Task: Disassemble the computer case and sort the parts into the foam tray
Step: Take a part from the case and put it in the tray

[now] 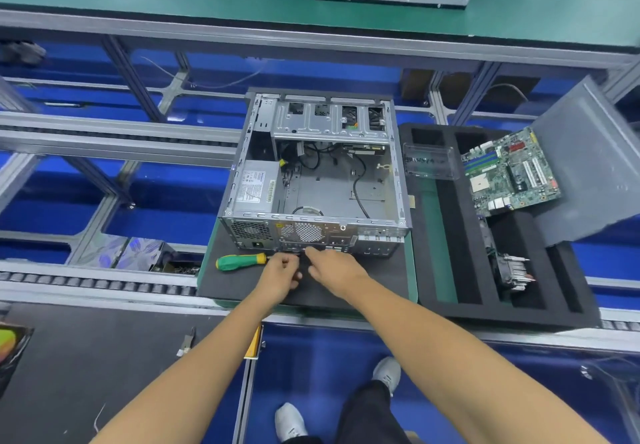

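Both hands, left hand (278, 272) curled, right hand (332, 267) extended, are working at the rear panel of the computer case (313, 173), motherboard (509, 173) already lying on the foam tray (450, 235), power supply (254, 187) remaining inside; any grasp is unclear.

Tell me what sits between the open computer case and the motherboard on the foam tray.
In the head view, a clear plastic cover lies between the computer case and the motherboard, resting on the foam tray across its slots.
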A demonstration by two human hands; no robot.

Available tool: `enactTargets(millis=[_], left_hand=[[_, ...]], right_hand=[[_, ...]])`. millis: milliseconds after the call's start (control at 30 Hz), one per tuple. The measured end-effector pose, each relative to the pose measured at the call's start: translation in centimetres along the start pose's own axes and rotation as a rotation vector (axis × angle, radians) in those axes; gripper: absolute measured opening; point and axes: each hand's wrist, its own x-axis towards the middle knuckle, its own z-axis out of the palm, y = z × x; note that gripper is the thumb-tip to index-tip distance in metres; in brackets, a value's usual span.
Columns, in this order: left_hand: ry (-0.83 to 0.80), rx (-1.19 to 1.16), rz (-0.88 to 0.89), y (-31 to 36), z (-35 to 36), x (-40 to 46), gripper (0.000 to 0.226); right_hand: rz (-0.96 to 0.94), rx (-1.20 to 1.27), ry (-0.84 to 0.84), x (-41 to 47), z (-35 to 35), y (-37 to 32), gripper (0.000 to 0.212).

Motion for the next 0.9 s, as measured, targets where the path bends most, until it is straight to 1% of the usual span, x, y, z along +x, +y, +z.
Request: enactTargets(millis=[100, 200, 333, 433, 567, 600, 667, 733, 800, 900], left_hand=[[-0.097, -0.305, -0.083, 0.8, 1.5, -0.5, 0.027], [-0.180, -0.453, -0.139, 1.6, 2.9, -0.7, 0.030], [-0.305, -0.478, -0.171, 2.3, 5.2, -1.0, 0.035], [-0.319, -0.565, -0.252, 2.7, 7.5, -1.1, 0.033], [-0.360, -0.595, -0.288, 3.8, 11.1, -1.7, 0.036], [-0.366, -0.593, -0.291, 4.2, 12.1, -2.0, 0.035], [-0.350, -0.584, -0.315, 4.7, 13.9, -2.4, 0.033], [-0.329, -0.559, -0.342, 5.1, 15.6, -2.5, 0.032], [-0.311, -0.527, -0.372, 5.5, 17.4, -2.4, 0.032], [-0.319, -0.490, -0.396, 6.2, 20.2, -2.2, 0.034]], right_hand=[[0.060, 0.149, 0.156, -1.2, -0.9, -0.3, 0.008], [0.050, 0.193, 0.216, -2.3, -1.7, 0.0, 0.010], [0.032, 0.153, 0.251, -4.0, -1.9, 1.5, 0.011], [0.043, 0.099, 0.229, -5.3, -1.6, 3.1, 0.014], [0.074, 0.067, 0.256, -7.2, -1.6, 5.4, 0.005], [0.084, 0.073, 0.257, -7.7, -1.7, 6.0, 0.007], [0.104, 0.083, 0.255, -9.0, -1.9, 7.2, 0.020], [0.141, 0.098, 0.266, -10.2, -2.0, 8.6, 0.026], [0.179, 0.126, 0.287, -11.2, -1.9, 10.1, 0.027], [0.230, 0.209, 0.325, -12.3, -2.0, 12.7, 0.019]])
